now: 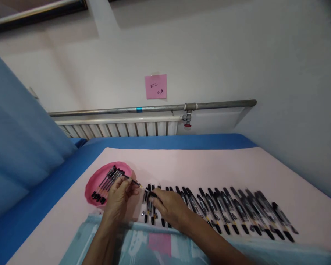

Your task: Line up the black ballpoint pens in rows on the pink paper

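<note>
My left hand [118, 193] pinches a thin dark pen refill [135, 182] between thumb and fingers, near the rim of a pink plate [88, 193]. Its pale, yellowish end points right, toward a short black pen part [152, 194] that my right hand [172, 208] grips between thumb and fingers. Whether refill and black part touch is too small to tell. Several assembled-looking black pens [106, 184] lie together on the plate. Under and beside my right hand runs a long row of pen parts [223, 206]: clear barrels, black caps and small pieces, partly hidden by that hand.
The pink tabletop [193, 162] has a blue border [165, 141]. A blue curtain [22, 147] hangs at the left. Behind the table are a white radiator [121, 129], a metal pipe [154, 109] with a red-handled valve [187, 126], and a pink note [156, 87] on the wall.
</note>
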Motion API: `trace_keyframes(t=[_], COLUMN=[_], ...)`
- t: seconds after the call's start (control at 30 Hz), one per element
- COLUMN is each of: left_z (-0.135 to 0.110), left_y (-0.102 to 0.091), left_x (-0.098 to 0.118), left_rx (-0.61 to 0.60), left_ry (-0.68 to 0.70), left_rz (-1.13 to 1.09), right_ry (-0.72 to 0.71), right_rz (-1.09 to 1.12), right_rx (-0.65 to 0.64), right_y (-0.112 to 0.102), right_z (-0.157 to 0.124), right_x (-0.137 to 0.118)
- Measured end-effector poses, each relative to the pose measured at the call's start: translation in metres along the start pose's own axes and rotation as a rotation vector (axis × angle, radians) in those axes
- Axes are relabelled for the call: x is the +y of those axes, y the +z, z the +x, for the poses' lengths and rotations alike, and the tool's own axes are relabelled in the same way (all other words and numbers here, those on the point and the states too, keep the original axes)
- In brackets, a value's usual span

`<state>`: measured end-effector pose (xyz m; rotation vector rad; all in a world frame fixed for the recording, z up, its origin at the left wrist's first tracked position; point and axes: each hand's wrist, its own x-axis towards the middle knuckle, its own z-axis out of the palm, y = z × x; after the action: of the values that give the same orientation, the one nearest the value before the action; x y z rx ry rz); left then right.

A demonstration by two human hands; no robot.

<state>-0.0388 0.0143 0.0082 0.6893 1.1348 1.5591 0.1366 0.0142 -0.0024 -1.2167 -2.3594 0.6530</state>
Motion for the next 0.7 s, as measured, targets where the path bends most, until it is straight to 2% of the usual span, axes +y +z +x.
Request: trace_keyframes(t=[0.5,0.7], left_z=[-0.0010,-0.0061], left_y=[-0.0050,0.0003], left_x=[-0.0026,-0.0063], left_rx=[-0.069,-0.160], left_ry=[0.104,0.073], left_rz=[0.176,0.340], right_ry=[-0.014,0.023], right_rz=[-0.034,-0.011], right_rx=[0.022,0.026], right_y=[0.0048,0.0031], right_z=[-0.0001,0.0006], right_x=[0.0030,0.0027])
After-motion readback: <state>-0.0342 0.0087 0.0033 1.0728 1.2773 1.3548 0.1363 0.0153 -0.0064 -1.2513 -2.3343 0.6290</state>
